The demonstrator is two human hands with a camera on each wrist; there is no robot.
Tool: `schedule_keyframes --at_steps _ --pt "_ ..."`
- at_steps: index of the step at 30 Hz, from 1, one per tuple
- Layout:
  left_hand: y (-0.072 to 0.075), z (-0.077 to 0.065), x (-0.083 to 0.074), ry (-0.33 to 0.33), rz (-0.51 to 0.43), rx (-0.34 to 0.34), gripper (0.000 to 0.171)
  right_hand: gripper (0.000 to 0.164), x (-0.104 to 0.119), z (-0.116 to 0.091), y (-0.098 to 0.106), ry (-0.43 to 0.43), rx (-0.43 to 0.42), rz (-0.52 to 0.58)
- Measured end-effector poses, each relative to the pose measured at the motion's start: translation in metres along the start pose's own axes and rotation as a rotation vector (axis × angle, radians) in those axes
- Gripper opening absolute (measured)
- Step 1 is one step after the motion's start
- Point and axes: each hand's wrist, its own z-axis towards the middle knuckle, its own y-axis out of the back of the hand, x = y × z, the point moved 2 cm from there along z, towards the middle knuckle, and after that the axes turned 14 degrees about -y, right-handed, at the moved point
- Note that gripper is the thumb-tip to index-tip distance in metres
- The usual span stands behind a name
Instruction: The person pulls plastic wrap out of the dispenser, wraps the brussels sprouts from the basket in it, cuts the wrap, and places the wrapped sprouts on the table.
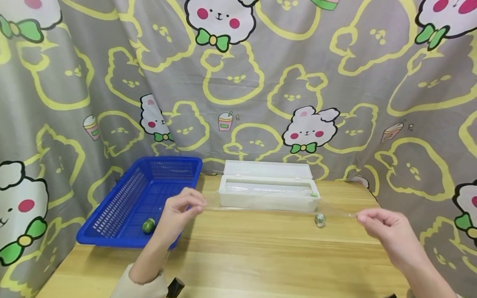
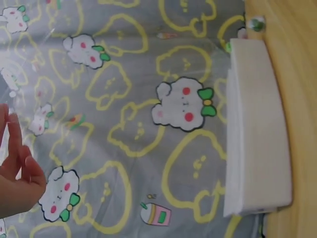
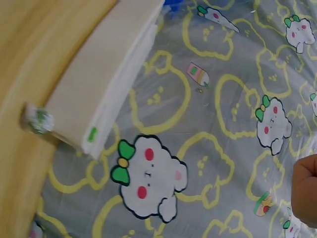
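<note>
Between my two hands a clear sheet of cling film (image 1: 337,210) is stretched above the table, its lower edge crossing in front of the white dispenser box (image 1: 268,202). My left hand (image 1: 183,203) pinches one end between thumb and fingers, beside the blue basket. The other end is pinched by my right hand (image 1: 387,228), out to the right. Inside the open-lidded box lies a roll of cling film (image 1: 264,188). A small green ball in clear wrap (image 1: 320,220) sits on the table near the box's right end. The wrist views catch my left hand (image 2: 20,171) and right hand (image 3: 304,191) only partly.
A blue plastic basket (image 1: 139,161) stands at the left, holding a small green vegetable like a Brussels sprout (image 1: 148,225). Behind the wooden table (image 1: 275,260) hangs a grey cartoon-print curtain (image 1: 257,87). A green slider (image 1: 314,194) shows on the box's front right.
</note>
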Motion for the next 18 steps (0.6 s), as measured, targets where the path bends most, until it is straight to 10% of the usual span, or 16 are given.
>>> schedule_keyframes --at_steps 9,18 --pt "0.003 -0.058 -0.002 -0.03 0.106 0.281 0.023 0.032 -0.052 -0.028 0.007 -0.447 0.385 -0.211" --pt "-0.01 -0.126 0.015 0.094 0.141 0.399 0.01 0.018 -0.107 -0.039 -0.01 -0.372 0.665 -0.118"
